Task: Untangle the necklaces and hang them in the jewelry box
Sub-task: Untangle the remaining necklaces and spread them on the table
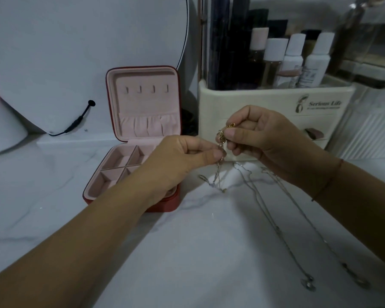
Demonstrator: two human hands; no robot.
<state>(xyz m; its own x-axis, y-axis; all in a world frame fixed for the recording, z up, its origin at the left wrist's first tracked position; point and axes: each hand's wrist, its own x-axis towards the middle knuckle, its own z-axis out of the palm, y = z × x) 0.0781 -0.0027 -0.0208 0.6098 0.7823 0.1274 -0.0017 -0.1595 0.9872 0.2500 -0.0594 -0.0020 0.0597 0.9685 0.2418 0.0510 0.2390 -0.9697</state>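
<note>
Both hands (209,143) pinch the knotted necklaces (221,141) close together. The chains look thin, light and floppy; hold by the clasp, pull gently.

A white marbled tabletop (209,252) fills the near scene under dim light. Far left stands a round mirror (87,41) with a black cable (76,123). Far right, a cream organizer (253,107) holds bottles (293,58).

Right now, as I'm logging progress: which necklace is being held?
The chunky link chain, pinched by left hand and right hand; the two pendant necklaces lie flat.
</note>
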